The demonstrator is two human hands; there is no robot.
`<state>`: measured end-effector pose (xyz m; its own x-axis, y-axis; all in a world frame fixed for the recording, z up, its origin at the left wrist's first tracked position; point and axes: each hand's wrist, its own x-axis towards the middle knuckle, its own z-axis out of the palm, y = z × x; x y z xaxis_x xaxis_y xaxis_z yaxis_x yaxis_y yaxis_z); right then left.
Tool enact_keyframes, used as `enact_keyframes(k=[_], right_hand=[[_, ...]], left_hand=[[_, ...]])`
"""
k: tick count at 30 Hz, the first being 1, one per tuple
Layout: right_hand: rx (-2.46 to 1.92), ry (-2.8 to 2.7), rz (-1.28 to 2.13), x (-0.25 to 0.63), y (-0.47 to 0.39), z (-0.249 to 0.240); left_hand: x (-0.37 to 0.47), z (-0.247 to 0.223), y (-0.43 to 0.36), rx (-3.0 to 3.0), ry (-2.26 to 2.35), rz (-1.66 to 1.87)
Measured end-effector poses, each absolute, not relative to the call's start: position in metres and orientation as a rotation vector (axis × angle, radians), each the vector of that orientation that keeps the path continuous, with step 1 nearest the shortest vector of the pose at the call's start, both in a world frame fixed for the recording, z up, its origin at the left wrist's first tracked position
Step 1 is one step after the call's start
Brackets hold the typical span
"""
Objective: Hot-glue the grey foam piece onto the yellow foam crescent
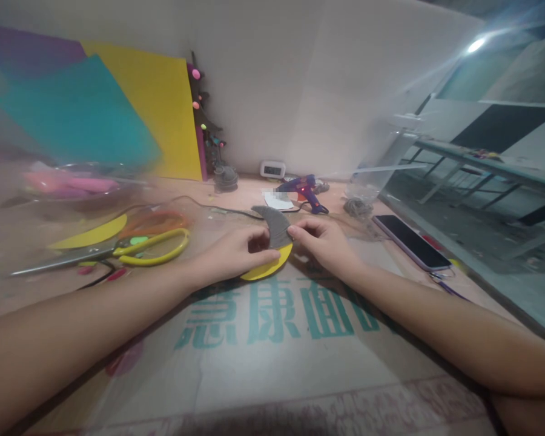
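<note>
Left hand [243, 251] and right hand [320, 239] both pinch the yellow crescent piece partly wrapped in grey yarn [277, 229], held between them. Left of the left hand: yellow-handled metal scissors [152, 247]. Beyond the hands: blue glue gun [309, 191].

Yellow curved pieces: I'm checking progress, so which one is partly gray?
The held piece, between the left hand and right hand: gray covers its upper part. The other piece, beside the yellow-handled scissors, shows only yellow.
</note>
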<state>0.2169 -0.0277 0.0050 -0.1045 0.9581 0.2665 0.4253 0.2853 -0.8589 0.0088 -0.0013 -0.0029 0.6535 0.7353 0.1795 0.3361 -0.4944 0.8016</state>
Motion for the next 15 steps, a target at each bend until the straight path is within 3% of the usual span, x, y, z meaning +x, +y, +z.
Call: enact_keyframes(k=[5, 15], right_hand=[[-1.268, -1.77, 0.576, 0.215, -0.0294, 0.005], [-1.27, -1.814, 0.569, 0.214, -0.0316, 0.0053]], left_hand=[[0.01, -0.006, 0.0006, 2.153, 0.916, 0.692], [0.0118, -0.0029, -0.0013, 2.091, 0.873, 0.748]])
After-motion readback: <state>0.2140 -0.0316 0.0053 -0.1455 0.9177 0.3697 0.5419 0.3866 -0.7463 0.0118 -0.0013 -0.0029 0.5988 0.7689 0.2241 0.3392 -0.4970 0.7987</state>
